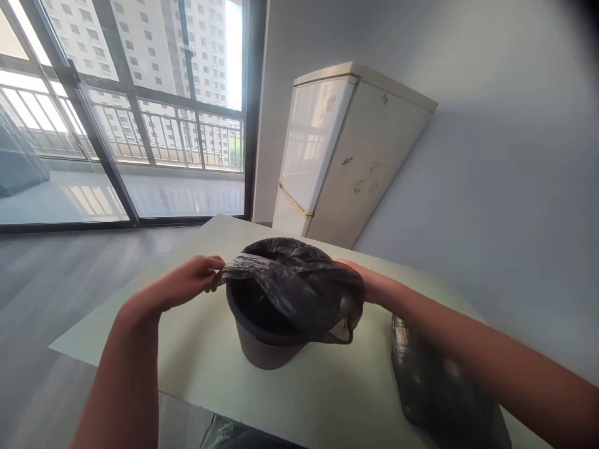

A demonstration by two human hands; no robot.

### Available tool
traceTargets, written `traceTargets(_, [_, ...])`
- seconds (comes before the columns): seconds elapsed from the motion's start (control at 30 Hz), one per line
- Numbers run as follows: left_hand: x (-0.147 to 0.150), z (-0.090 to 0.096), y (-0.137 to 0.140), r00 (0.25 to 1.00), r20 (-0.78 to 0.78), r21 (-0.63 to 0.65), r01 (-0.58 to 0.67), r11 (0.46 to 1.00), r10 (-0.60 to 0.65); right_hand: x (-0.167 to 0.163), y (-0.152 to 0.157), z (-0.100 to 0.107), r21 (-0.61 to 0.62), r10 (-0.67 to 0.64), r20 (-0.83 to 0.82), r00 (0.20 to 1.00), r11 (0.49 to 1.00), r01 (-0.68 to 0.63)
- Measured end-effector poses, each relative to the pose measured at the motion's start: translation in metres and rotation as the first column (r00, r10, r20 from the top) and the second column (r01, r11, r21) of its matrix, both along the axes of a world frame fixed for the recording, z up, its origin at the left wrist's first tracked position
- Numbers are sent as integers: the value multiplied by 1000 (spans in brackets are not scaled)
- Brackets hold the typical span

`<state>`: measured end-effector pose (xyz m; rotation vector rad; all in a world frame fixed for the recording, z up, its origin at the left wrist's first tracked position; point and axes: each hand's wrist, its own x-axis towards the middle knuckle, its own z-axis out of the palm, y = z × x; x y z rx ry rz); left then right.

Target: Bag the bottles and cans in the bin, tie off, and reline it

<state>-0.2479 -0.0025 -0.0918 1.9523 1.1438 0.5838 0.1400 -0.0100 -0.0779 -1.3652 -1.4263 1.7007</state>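
Presently, at the fingers: left hand (199,277), thumb and fingertips pinched together on the edge of a black plastic bag (309,293), just off the left side of the bin (269,355). Right hand (369,284), at the bin's right side, against the bag; fingertips hidden by plastic, so whether they grip or lie apart cannot be told.

Bag: one, thin, creased; lies across the bin's mouth and over its far and right rim, a slack fold hanging past the near right.

Bin: one, dark, upright on the table, mouth up; near-left rim bare, part of the dark inside exposed.

Progress, as judged: bag partly over the bin, roughly midway. Done: far and right rim covered. Left: near-left rim uncovered, plastic across the mouth not yet settled inside.

Pose: left forearm rises from lower left of the bin, wrist bent, hand turned inward to it; right forearm, extended, slants in from the bin's lower right.

Surroundings: pale table (196,349) beneath the bin; dark plastic bundle (435,386) to its right, partly behind the right forearm; refrigerator (369,162) beyond it.
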Motion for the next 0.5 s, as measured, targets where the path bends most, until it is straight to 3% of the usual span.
traceTargets(0.13, [9,-30,-31,956,265,-142,-87,986,123,2,-38,8,-108,-81,-229,970,993,57])
traceTargets(0.2, [9,-41,-40,937,324,-204,-61,977,126,8,-57,12,-77,-69,-245,967,996,51])
traceTargets(0.33, [2,-54,-40,944,330,-207,44,977,27,22,-82,5,19,-53,-208,977,998,58])
traceTargets(0.5, [2,-64,-14,957,286,-115,73,991,-37,21,-75,-29,92,-13,-120,993,996,24])
